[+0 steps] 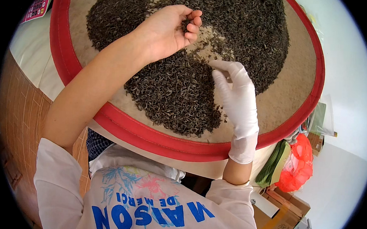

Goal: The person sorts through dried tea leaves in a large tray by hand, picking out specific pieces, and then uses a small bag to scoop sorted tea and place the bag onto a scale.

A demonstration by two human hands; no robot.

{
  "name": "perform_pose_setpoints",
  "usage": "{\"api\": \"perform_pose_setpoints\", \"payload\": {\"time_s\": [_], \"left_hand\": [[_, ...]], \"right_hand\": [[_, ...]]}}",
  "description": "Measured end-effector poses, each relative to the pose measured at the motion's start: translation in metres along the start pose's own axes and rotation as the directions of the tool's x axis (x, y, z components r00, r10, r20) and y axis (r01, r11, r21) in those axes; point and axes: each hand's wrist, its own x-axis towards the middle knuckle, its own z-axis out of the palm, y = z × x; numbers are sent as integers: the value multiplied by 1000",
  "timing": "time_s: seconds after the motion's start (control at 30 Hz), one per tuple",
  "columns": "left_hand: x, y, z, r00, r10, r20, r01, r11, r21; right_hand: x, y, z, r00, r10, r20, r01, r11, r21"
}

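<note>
A round flat tray with a red cloth rim [157, 146] lies before me, bearing dark, curled dried tea leaves. My bare left hand [174, 31], palm turned up and fingers curled, holds some leaves above the tray. My right hand [235, 83], in a thin white glove, is low at the right edge of the near tea pile [178, 96], thumb and index finger a little apart; whether anything is between them I cannot tell. A large tea pile [251, 34] spreads at the upper right, and another pile [114, 16] lies at the upper left.
The tray rests on a pale table [32, 55]. A pink object with buttons [39, 5] is at the far left. Right of the tray are a green stack [271, 167], a red plastic bag [298, 165] and cardboard boxes [262, 213] lower down. A wall stands at the right.
</note>
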Motion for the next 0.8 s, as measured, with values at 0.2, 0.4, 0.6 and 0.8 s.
{"api": "perform_pose_setpoints", "payload": {"time_s": [0.2,0.4,0.6,0.8], "left_hand": [[3,0,-4,1000,-7,26,7,1000,5],[4,1,-6,999,2,33,-3,1000,6],[3,1,-4,999,11,33,-12,1000,18],[5,3,-5,999,19,40,-19,1000,9]], "right_hand": [[-5,-10,25,926,-316,208,353,918,-178],[-5,-16,36,936,-303,178,344,896,-282],[-2,-18,38,842,-518,151,538,824,-176],[-2,-12,50,847,-521,109,532,826,-186]]}}
